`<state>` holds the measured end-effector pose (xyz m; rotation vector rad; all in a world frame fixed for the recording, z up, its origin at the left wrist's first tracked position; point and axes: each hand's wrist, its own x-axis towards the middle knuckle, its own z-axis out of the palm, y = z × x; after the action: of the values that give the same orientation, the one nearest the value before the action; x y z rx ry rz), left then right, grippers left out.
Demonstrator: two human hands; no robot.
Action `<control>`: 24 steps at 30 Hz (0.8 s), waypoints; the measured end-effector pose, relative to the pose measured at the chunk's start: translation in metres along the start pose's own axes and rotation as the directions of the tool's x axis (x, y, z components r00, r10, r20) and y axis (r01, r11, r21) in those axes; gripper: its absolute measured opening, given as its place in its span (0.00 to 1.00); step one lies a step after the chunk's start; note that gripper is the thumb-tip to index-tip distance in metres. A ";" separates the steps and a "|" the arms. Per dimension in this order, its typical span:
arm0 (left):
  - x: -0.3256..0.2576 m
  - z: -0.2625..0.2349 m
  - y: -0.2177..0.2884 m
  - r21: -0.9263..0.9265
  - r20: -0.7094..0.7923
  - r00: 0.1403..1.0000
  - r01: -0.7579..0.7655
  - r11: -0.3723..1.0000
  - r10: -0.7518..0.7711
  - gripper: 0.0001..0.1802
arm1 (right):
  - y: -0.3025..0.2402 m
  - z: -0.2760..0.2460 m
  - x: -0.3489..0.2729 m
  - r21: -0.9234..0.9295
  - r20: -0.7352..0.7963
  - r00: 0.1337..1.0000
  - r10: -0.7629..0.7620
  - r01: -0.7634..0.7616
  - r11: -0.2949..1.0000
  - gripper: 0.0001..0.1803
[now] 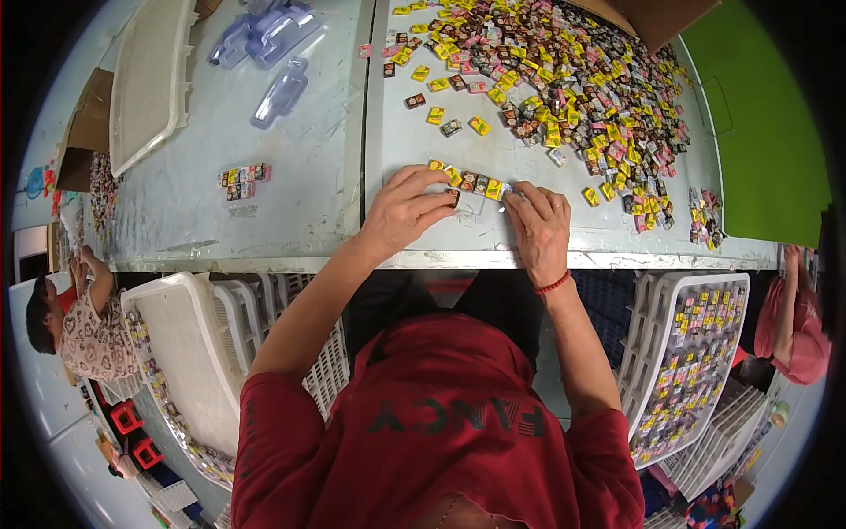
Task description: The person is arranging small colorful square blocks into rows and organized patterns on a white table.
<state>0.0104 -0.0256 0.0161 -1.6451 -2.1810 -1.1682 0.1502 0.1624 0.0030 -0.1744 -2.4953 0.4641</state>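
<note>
A short row of small printed boxes [480,185], yellow and dark brown, lies on the table between my two hands. My left hand [407,212] is closed at the row's left end, thumb and fingertips around a small dark brown box [454,197]. At the other end, the bent fingers of my right hand [539,227] press together on the last small box of the row, which they mostly cover. Below the row, a clear plastic piece [476,207] shows faintly. Farther left stands a small block of pink, dark and yellow boxes [244,181].
A large pile of small boxes [573,79] spreads over the far right. Clear plastic trays [264,35] lie at the far left beside a white crate [150,88]. Crates holding packed boxes [687,370] stand by my right side; a white crate [181,326] is at my left. Co-workers sit on both sides.
</note>
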 end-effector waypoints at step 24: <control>0.025 0.014 -0.003 0.117 0.006 0.940 0.339 0.933 -0.342 0.12 | -0.004 -0.004 0.003 -0.002 0.011 1.000 0.019 -0.019 1.000 0.10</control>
<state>0.0021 0.0023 0.0191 -1.2763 -2.5720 -1.0762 0.1500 0.1605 0.0097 -0.1968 -2.5066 0.4714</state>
